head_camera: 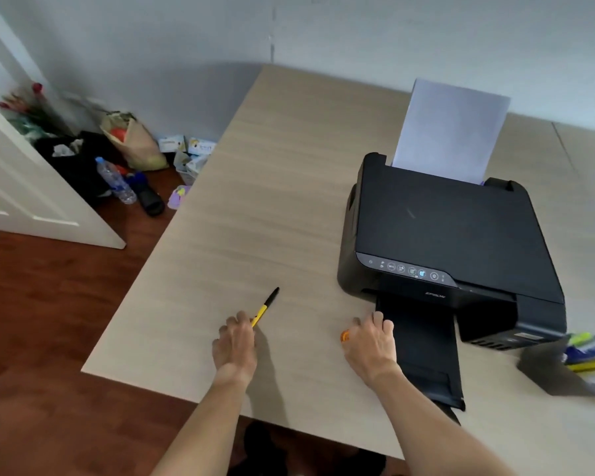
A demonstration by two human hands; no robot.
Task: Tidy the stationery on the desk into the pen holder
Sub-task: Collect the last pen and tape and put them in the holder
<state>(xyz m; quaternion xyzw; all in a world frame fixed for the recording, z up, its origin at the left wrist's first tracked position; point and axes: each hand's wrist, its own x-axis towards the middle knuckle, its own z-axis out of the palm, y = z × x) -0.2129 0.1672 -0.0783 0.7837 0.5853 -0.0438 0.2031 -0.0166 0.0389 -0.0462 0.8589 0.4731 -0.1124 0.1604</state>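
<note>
A yellow pen with a black cap [266,305] lies on the light wood desk [255,201], and my left hand [236,343] rests palm down with its fingers on the pen's near end. My right hand [371,341] lies palm down beside the printer's output tray, covering a small orange object [345,336] that peeks out at its left side. A pile of coloured stationery [593,355] sits at the desk's right edge. No pen holder shows in the view.
A black printer [443,235] with white paper [452,132] upright in its feeder fills the desk's right half; its output tray [423,355] reaches the front edge. On the floor left of the desk are bags, a water bottle [115,180] and boxes.
</note>
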